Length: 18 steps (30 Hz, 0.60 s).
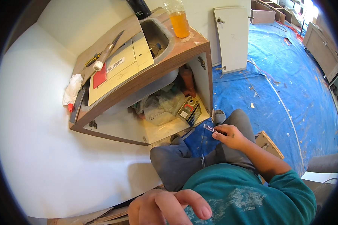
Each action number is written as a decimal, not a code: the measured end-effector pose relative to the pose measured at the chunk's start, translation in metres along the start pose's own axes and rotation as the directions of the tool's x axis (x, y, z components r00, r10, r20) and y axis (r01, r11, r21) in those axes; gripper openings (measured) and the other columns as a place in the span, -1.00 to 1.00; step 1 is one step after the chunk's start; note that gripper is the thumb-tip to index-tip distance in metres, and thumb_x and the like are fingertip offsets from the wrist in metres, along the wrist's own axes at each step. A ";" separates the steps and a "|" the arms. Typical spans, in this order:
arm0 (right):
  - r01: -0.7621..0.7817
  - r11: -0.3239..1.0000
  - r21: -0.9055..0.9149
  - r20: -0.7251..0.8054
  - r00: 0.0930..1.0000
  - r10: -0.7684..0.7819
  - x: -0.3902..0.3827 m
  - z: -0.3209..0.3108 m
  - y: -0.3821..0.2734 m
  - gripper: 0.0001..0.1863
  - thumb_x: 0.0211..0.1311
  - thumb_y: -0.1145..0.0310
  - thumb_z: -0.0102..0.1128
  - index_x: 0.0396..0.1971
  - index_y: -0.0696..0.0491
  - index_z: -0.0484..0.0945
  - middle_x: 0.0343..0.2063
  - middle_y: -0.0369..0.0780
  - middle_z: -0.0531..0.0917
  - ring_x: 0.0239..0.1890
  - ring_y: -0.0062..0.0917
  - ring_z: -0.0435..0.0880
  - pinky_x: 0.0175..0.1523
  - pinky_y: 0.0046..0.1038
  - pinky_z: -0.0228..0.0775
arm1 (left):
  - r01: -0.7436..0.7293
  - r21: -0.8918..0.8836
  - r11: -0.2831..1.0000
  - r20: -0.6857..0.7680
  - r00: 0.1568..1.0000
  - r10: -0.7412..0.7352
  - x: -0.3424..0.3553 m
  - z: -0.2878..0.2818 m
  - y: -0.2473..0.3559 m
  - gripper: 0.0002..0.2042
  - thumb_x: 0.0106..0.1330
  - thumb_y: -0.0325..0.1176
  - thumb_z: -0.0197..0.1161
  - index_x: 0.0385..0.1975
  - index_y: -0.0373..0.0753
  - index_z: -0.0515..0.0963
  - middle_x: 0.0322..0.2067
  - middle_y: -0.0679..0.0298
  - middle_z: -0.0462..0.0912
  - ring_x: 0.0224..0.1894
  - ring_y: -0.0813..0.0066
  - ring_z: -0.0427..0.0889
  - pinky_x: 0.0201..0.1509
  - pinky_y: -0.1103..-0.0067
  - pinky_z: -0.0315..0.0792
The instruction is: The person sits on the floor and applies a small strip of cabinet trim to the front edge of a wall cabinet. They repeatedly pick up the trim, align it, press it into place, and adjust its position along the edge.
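My right hand (231, 137) is closed around a slim, flat dark tool (210, 128) with pale markings, held above my lap. Its exact kind is too small to make out. My left hand (165, 207) is raised close to the camera, over the teal shirt. Its fingers are loosely bent and apart, and I see nothing in them. In front of me is a sink cabinet (141, 90) with its front open. Inside, a rectangular can (190, 110) stands tilted near the right side, next to crumpled clear plastic (163, 107).
On the countertop are a cream panel (129, 69), a light-handled tool (105, 55), a white cloth bundle (73, 89) and a bottle of orange liquid (179, 24). A white door (232, 41) leans at the back. Blue sheeting (274, 97) covers the floor.
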State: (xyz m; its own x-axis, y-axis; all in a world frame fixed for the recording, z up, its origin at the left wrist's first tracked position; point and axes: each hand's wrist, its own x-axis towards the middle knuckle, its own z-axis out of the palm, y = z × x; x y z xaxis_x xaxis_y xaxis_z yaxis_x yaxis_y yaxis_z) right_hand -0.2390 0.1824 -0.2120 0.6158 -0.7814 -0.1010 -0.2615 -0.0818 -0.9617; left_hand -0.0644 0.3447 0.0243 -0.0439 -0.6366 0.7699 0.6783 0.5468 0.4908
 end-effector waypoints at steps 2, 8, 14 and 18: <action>-0.044 0.999 0.011 -0.033 0.998 0.044 -0.005 -0.005 0.000 -0.62 0.38 0.15 0.33 -0.10 0.20 0.68 -0.48 -0.20 0.57 -0.38 -0.54 0.49 -0.24 -0.38 0.36 | 0.060 0.042 0.997 -0.048 0.997 -0.058 -0.001 0.004 0.005 -0.63 0.55 -0.07 0.14 -0.33 -0.15 0.78 -0.12 0.52 0.72 0.28 0.35 0.37 0.35 0.11 0.27; 0.167 0.986 0.008 -0.084 0.983 -0.165 0.013 -0.005 -0.012 -0.57 0.36 0.17 0.35 0.04 0.19 0.63 -0.37 -0.13 0.62 -0.34 -0.42 0.55 -0.20 -0.34 0.40 | -0.033 -0.008 0.999 0.058 0.998 0.033 -0.011 -0.014 -0.001 -0.65 0.57 -0.09 0.12 -0.23 -0.18 0.77 -0.15 0.49 0.73 0.26 0.34 0.39 0.34 0.08 0.28; 0.511 0.793 -0.331 -0.118 0.811 -0.573 0.062 -0.019 -0.084 -0.52 0.31 0.19 0.38 0.14 0.14 0.59 -0.25 -0.06 0.65 -0.23 -0.17 0.62 -0.09 -0.23 0.47 | -0.233 -0.127 0.964 0.270 0.927 0.260 -0.012 -0.071 -0.015 -0.66 0.55 -0.01 0.11 -0.29 -0.13 0.65 -0.15 0.38 0.65 0.13 0.27 0.54 0.15 -0.08 0.37; 0.514 0.749 -0.418 -0.069 0.804 -0.590 0.090 -0.021 -0.143 -0.55 0.30 0.22 0.38 0.13 0.09 0.60 -0.26 -0.07 0.64 -0.25 -0.18 0.65 -0.12 -0.28 0.50 | 0.142 0.260 0.955 -0.373 0.927 -0.036 -0.041 -0.164 -0.055 -0.69 0.54 -0.07 0.11 -0.05 -0.19 0.53 -0.06 0.27 0.62 0.03 0.25 0.55 0.17 0.15 0.39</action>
State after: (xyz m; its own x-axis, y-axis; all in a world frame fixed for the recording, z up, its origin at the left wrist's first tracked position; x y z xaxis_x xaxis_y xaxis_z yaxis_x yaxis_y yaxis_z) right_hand -0.1613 0.1109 -0.0783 0.5981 -0.6232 0.5039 -0.1900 -0.7211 -0.6663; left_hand 0.0204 0.2523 -0.1011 0.2091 -0.8127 0.5439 0.4506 0.5737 0.6839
